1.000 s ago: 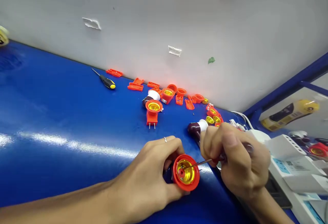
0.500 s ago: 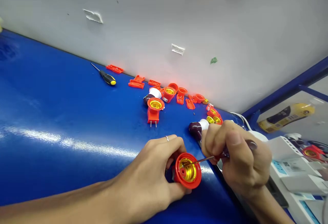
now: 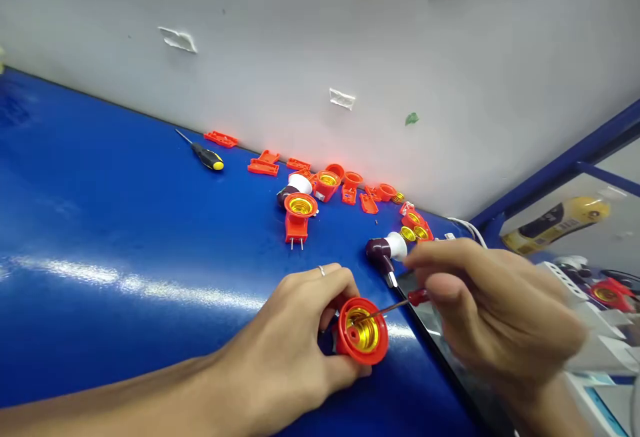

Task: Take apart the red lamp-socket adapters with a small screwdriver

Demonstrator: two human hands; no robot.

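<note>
My left hand point(image 3: 310, 337) is closed around a red lamp socket point(image 3: 384, 340) whose brass-coloured threaded opening faces right and up toward me. A thin screwdriver point(image 3: 387, 309) reaches into that opening, its tip inside the threaded shell. My right hand point(image 3: 493, 317) is at the screwdriver's red handle, thumb against it and the fingers stretched forward; the rest of the handle is hidden in the palm. Just beyond my right hand lies a dark brown and white lamp socket point(image 3: 384, 255). Farther back, a red socket with two plug pins point(image 3: 298, 227) stands on the blue table point(image 3: 125, 230).
A black and yellow screwdriver point(image 3: 207, 156) lies at the back left. Along the wall sit several red shell parts point(image 3: 263, 167), sockets and brass-coloured threaded pieces point(image 3: 407, 233). At the right are a white case point(image 3: 595, 357) and a yellow bottle point(image 3: 560, 223) beyond a blue frame.
My right hand has loosened from a tight fist, its fingers now straighter and turned, and shifted slightly right. The socket and my left hand stay almost the same, the screwdriver still inside.
</note>
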